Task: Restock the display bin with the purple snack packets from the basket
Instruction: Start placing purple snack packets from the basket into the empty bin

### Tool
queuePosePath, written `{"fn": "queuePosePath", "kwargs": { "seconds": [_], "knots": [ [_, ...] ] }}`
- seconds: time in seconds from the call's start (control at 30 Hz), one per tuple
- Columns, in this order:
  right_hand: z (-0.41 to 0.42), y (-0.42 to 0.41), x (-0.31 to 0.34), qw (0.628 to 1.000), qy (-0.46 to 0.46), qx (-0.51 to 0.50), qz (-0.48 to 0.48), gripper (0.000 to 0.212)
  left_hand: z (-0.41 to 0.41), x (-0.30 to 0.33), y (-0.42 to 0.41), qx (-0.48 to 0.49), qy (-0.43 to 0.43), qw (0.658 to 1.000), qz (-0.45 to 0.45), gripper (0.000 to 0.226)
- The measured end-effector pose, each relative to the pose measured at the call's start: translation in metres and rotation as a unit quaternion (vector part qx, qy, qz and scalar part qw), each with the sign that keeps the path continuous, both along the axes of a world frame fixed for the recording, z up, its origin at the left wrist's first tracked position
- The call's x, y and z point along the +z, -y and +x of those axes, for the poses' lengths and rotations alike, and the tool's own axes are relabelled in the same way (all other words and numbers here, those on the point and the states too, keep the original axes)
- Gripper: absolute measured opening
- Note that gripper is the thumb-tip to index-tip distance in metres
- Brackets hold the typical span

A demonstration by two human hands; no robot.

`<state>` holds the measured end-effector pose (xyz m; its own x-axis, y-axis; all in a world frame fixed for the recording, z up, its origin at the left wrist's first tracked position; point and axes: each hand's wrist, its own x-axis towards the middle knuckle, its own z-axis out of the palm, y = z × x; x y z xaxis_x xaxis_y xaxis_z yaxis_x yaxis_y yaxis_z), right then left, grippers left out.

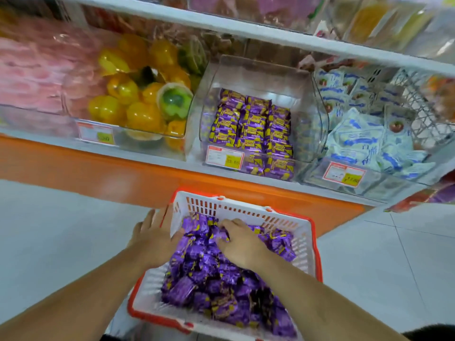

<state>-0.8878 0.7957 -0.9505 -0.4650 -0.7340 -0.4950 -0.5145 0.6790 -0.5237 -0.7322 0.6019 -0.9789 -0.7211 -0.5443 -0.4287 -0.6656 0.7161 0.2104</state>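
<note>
A white basket with a red rim sits low in front of me, heaped with purple snack packets. My left hand lies across the basket's left wall, its fingers curled over the rim and touching packets at the far left of the heap. My right hand rests palm down on the far part of the heap, fingers bent onto the packets. Above, on the shelf, a clear display bin holds neat rows of the same purple packets, with empty room in its upper part.
A clear bin of yellow jelly cups stands left of the display bin, and one of white and blue packets right of it. An orange shelf base runs beneath. Price tags front the bins. Grey tiled floor surrounds the basket.
</note>
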Motion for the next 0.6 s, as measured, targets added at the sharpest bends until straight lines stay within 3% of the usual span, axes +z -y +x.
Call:
{"fn": "queuePosePath", "kwargs": {
  "seconds": [0.2,0.37,0.6],
  "knots": [
    [-0.004,0.038,-0.078,0.998,0.012,-0.013,0.065,0.073,-0.002,-0.023,-0.007,0.033,0.0,0.998,0.045,0.092],
    [0.0,0.044,-0.124,0.994,0.028,-0.057,0.091,0.074,-0.006,-0.016,-0.011,0.043,-0.008,0.998,0.04,0.094],
    [0.004,0.028,-0.104,0.998,-0.042,-0.039,0.017,0.032,-0.007,-0.003,-0.012,0.042,0.024,0.996,0.073,0.096]
  ]
}}
